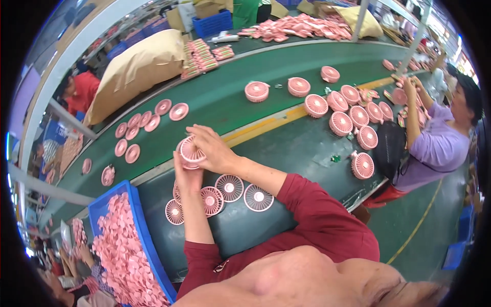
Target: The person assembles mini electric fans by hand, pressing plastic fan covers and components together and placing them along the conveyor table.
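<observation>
Between my hands, over the near edge of the green belt, is a pink round fan head (191, 152) with a ribbed grille. My left hand (189, 179) grips it from below and the near side. My right hand (219, 154) curls around its right side, fingers over the top rim. What lies under the fingers is hidden. Just below on the dark worktable (240, 217) lie several loose pink fan grilles (229, 188), one of them partly behind my left forearm. A paler grille (259, 197) rests to the right of these.
A blue crate (135, 204) full of small pink parts (125, 245) stands at left. The green conveyor belt (215, 87) carries pink discs (152, 123) and fan heads (257, 91). More fan heads (359, 116) cluster at right, near a co-worker in purple (432, 133). A tan sack (140, 69) lies beyond.
</observation>
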`<state>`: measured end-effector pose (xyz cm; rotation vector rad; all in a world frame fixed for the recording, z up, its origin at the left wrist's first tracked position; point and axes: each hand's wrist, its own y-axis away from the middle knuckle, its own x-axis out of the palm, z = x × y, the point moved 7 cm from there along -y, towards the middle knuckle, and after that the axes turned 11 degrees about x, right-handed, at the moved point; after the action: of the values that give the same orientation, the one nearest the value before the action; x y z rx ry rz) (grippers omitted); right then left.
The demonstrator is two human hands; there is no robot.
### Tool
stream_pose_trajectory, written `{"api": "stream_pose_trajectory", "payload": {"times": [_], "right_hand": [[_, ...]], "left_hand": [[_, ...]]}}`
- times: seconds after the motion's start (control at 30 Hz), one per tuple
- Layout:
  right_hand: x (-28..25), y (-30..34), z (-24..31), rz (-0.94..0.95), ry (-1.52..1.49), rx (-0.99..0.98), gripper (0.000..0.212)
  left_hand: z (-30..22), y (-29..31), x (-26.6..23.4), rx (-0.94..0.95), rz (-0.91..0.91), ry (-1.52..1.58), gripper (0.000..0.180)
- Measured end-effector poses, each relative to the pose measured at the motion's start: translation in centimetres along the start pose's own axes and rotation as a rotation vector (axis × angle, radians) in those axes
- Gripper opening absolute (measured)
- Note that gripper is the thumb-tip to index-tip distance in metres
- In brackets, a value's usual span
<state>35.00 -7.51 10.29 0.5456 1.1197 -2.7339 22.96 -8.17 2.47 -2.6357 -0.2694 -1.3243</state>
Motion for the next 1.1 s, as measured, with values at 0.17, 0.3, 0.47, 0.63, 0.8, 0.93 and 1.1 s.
{"api": "stream_pose_trajectory", "payload": {"times": [0.17,0.3,0.47,0.63,0.8,0.93,1.1], "right_hand": [[1.3,1.5,1.2,0.297,0.066,-0.089,0.048],[1.7,1.8,1.1,0.34,0.103,-0.08,0.051],[2.5,2.2,0.9,0.24,0.212,-0.068,0.067],[3.8,2.6,-0.8,0.231,-0.124,0.098,0.065],[4.8,2.4,-0.7,0.261,-0.636,0.304,0.058],[4.7,2.4,-0.6,0.276,-0.668,0.319,0.056],[5.1,2.0,-1.3,0.308,-0.596,0.342,0.05]], "left_hand": [[0.0,1.4,-0.6,-0.101,-0.074,0.025,0.057],[0.3,1.4,-0.8,-0.121,-0.082,0.044,0.051],[-0.5,1.4,-0.6,-0.038,-0.085,-0.013,0.045],[-1.3,2.3,0.8,0.293,-0.108,-0.245,0.037],[-3.1,4.6,3.3,0.706,-0.042,-0.827,0.033],[-2.8,4.6,3.1,0.735,-0.054,-0.859,0.032],[-2.5,4.1,2.4,0.706,-0.048,-0.863,0.035]]}}
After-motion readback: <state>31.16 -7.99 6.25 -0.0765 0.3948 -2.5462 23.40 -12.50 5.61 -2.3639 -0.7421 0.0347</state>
